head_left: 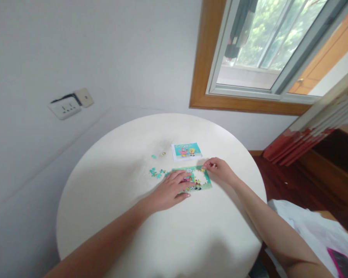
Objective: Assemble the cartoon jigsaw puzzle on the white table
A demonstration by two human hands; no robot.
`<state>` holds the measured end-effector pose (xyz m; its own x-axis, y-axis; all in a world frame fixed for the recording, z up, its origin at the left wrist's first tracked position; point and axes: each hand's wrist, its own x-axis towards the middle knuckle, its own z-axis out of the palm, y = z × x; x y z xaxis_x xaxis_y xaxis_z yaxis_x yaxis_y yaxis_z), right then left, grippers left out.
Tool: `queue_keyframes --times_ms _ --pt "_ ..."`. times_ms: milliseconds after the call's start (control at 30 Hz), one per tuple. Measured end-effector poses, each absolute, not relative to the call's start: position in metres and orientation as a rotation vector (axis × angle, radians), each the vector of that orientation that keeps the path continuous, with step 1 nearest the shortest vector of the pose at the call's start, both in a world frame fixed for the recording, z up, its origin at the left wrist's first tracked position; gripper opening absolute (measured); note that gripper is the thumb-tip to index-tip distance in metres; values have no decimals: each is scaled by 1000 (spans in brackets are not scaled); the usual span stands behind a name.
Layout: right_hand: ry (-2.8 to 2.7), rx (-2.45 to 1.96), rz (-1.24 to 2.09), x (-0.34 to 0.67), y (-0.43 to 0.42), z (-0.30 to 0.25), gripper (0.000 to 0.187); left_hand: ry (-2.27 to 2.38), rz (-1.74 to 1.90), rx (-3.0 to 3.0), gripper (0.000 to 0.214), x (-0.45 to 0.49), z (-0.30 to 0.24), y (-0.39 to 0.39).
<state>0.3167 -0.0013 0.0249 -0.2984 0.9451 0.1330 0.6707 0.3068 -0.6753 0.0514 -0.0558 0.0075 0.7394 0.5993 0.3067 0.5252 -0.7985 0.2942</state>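
Note:
On the white round table [174, 239] lies a partly assembled jigsaw puzzle [208, 183] with a green-blue border, cartoon figures and a white gap right of its middle. My left hand [169, 191] rests flat over the puzzle's left part, fingers stretched and apart, hiding some of it. At the upper right edge of the puzzle, my right hand [220, 172] has thumb and forefinger pinched on a small yellowish puzzle piece [203, 169]. Loose puzzle pieces [155, 173] lie in a cluster left of the puzzle. Behind it is a reference picture [187, 151] with a pink and a yellow cartoon figure.
Two more small pieces lie apart, a teal piece [153, 156] and a pale piece [162, 154]. Beyond the table are a wall with a socket [65, 107] and a wood-framed window [249, 101]. At lower right, a phone-like pink-edged object [342, 263] rests on white cloth [304, 227].

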Motion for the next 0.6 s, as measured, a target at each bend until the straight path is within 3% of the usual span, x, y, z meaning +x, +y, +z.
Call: queue_keyframes --times_ms 333,600 --pt "-2249 -1272 745 267 36 38 17 1100 856 2682 24 22 34 -42" --pt "-2421 -1220 689 172 57 33 20 1598 1198 2480 30 -56 30 3"
